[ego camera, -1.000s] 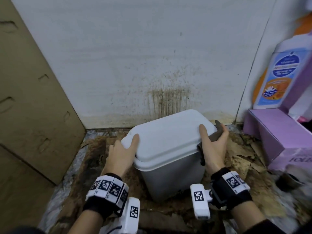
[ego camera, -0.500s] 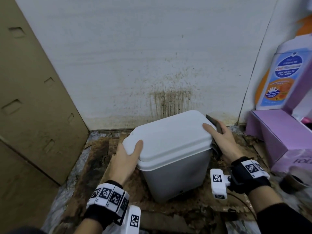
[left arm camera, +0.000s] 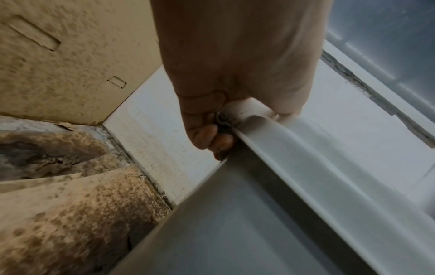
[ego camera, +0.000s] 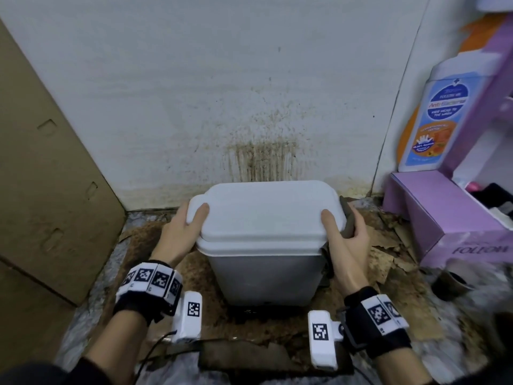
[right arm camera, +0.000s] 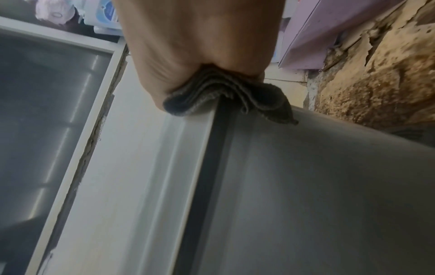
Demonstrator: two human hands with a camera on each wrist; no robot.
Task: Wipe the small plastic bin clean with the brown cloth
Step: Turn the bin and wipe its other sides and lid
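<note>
Mid-wipe: left hand (ego camera: 181, 232) grips bin (ego camera: 266, 245) lid edge, right hand (ego camera: 348, 245) clamps brown cloth (ego camera: 348, 220) on right edge. Next: drag cloth along rim.

The small plastic bin (ego camera: 266, 245) is flanked closely: its left side is taken up by the left hand (ego camera: 180, 232), its right side by the right hand (ego camera: 349, 245) with the brown cloth (ego camera: 348, 220) pressed against the lid edge. Behind it, the stained wall (ego camera: 249, 107) is set near, leaving only a narrow gap. A slanted cardboard sheet (ego camera: 50, 176) bounds the left, a purple box (ego camera: 444, 218) the right. Open floor is left between bin and box, though torn cardboard scraps (ego camera: 388, 257) are strewn there
</note>
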